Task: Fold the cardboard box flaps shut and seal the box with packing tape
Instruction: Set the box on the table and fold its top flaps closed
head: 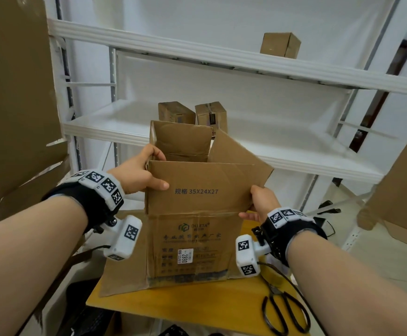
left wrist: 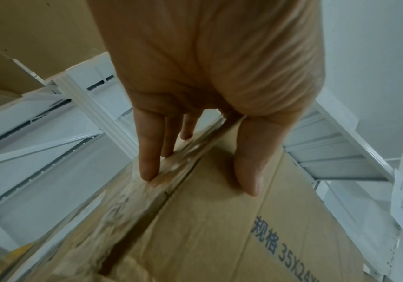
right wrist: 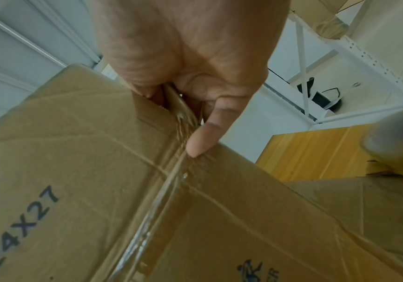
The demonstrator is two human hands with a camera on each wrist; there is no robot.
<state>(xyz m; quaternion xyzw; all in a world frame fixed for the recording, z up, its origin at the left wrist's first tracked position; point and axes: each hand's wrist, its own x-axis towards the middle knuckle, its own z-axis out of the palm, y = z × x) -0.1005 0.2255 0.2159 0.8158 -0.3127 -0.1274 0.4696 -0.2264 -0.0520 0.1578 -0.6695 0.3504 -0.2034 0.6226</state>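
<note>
A brown cardboard box stands on a wooden table with its top open. Its near flap, printed 35X24X27, stands upright. The far flap and the right flap also stand up. My left hand pinches the near flap's upper left corner, thumb on the printed face and fingers on the taped side edge. My right hand holds the flap's right edge near the fold, thumb on the outside and fingers behind. A yellowish tape roll lies on the table under my right wrist, blurred.
Black scissors lie on the table's right front corner. Behind the box stands white shelving with two small boxes on it and a third one higher up. Big cardboard sheets lean at left and right.
</note>
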